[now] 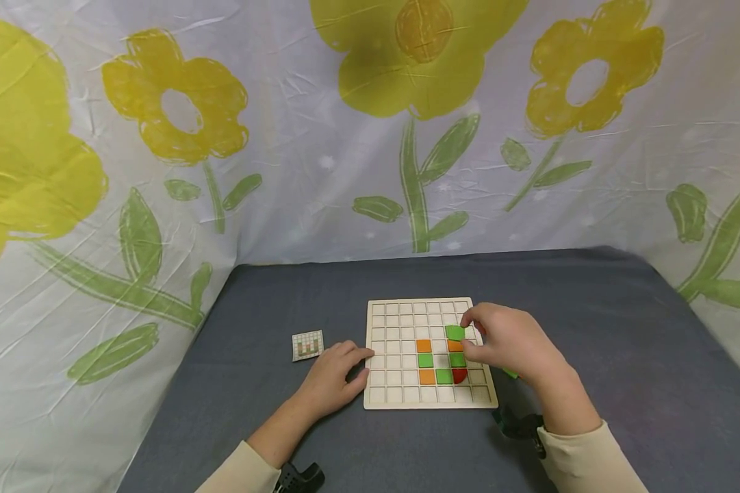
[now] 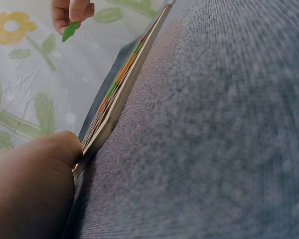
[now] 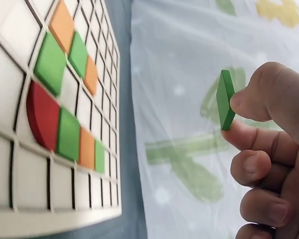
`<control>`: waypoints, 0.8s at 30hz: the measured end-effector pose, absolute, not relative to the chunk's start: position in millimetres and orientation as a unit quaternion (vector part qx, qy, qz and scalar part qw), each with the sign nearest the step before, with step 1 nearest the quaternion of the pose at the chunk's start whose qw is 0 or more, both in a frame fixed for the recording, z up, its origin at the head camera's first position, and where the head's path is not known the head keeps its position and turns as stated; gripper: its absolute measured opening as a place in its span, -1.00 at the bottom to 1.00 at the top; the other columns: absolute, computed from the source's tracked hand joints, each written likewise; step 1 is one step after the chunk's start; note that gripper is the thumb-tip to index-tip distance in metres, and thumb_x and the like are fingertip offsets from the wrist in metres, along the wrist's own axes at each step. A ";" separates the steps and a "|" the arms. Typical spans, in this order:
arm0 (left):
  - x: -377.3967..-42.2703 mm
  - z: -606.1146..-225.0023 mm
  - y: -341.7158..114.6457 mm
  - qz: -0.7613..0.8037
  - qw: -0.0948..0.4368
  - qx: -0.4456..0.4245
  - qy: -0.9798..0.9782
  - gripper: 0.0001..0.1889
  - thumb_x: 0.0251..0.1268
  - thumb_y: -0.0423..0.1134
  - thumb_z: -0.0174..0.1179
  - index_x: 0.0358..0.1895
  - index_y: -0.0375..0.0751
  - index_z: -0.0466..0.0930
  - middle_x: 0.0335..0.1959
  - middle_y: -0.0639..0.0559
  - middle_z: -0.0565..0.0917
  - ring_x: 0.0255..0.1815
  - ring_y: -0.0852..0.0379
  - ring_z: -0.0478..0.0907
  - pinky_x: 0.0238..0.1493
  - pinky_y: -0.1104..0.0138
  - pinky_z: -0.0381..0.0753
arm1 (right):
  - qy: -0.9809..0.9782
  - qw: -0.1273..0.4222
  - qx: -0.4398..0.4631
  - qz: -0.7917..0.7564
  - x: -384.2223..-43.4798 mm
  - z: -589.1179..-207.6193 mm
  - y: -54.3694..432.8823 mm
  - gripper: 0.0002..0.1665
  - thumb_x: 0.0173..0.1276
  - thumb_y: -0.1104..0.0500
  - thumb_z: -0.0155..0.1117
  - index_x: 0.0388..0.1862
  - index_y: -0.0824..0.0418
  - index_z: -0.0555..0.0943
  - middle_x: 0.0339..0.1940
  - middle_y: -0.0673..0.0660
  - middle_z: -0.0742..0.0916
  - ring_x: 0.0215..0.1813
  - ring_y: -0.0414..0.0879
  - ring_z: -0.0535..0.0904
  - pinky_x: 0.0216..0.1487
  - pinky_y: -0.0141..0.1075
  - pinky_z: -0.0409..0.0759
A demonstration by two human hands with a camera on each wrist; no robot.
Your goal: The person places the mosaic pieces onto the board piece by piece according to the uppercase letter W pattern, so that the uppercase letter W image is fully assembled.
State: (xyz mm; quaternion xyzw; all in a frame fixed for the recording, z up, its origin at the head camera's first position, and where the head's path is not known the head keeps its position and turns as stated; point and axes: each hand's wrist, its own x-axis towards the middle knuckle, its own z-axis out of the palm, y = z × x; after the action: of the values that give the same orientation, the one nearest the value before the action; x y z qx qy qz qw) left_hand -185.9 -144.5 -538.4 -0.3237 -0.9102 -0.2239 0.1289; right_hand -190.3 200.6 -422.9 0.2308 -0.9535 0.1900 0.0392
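A pale wooden grid board (image 1: 394,397) lies on the dark cloth. On it lie several square tiles, among them an orange tile (image 1: 427,376) and a green tile (image 1: 426,360), along with a red tile with one rounded corner (image 1: 459,375). My right hand (image 1: 517,342) pinches a green tile (image 3: 224,102) between thumb and index finger, apart from the board in the right wrist view. Resting at the board's left edge is my left hand (image 1: 335,376), its fingers relaxed and touching the rim; part of that contact is hidden in the left wrist view.
A small card (image 1: 308,345) printed with a coloured grid lies left of the board. Something green (image 1: 510,373) shows on the cloth, partly hidden beneath my right hand. Behind the table hangs a flower-printed curtain (image 1: 302,205).
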 end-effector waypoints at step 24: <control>-186.3 -540.4 -144.8 -0.223 0.142 -0.330 -0.906 -0.71 0.43 -0.20 0.27 0.15 -0.05 0.70 -0.23 0.14 0.59 -0.31 0.20 0.44 -0.25 0.23 0.47 | -0.919 0.028 0.372 0.127 -182.4 -470.3 130.0 -0.82 0.17 0.04 0.53 -0.31 0.06 0.73 -0.42 -0.13 0.65 -0.50 -0.27 0.40 -0.46 -0.31 0.43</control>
State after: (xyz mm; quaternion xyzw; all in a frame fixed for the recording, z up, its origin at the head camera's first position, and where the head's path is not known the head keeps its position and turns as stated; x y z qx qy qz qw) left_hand -186.3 -144.8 -540.4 -0.3296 -0.9063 -0.2235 0.1416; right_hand -182.4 130.0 -470.3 0.3718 -0.9191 0.1275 0.0280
